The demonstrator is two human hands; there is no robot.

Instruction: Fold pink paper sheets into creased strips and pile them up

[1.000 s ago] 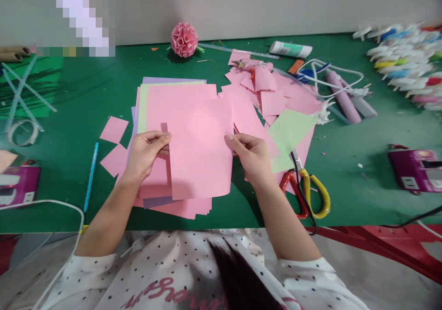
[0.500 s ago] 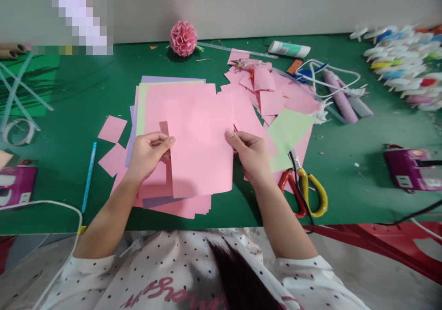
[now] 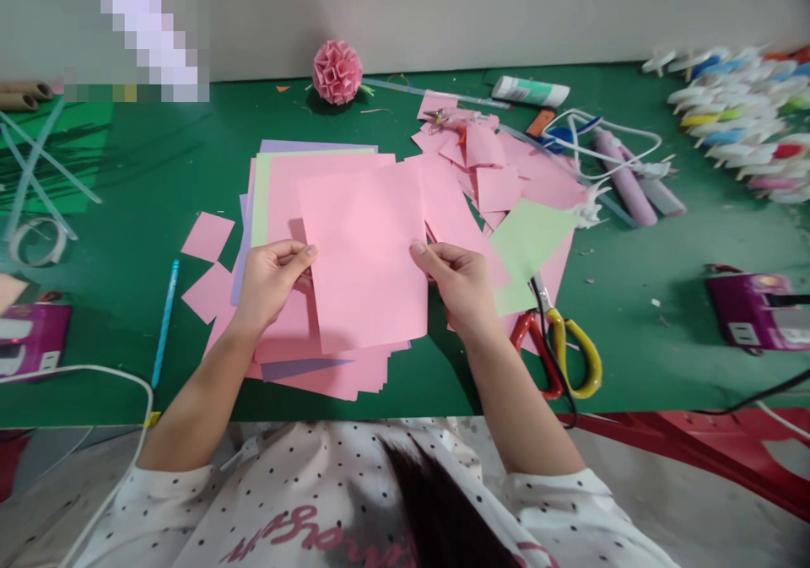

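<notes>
A plain pink sheet of paper [image 3: 367,256] is held up over the paper pile. My left hand [image 3: 272,281] pinches its left edge between thumb and fingers. At the right edge, my right hand [image 3: 459,285] grips it the same way. Beneath lies a stack of coloured paper [image 3: 259,213] in pink, pale green and purple. Two small pink squares [image 3: 207,236] lie left of the stack. Right of my right hand are a pale green sheet [image 3: 528,239] and scissors [image 3: 557,365] with red and yellow handles.
A pink folded-paper ball [image 3: 337,73] stands near the wall. Pink scraps [image 3: 497,184], a glue bottle [image 3: 530,90] and a glue gun [image 3: 623,175] lie right. A blue pencil [image 3: 165,323] and tape roll [image 3: 38,240] are left. Purple boxes [image 3: 756,311] sit at both sides.
The held pink sheet has tilted slightly, its top edge shifting left and its bottom edge rising a little. Both hands keep their pinch in nearly the same place.
</notes>
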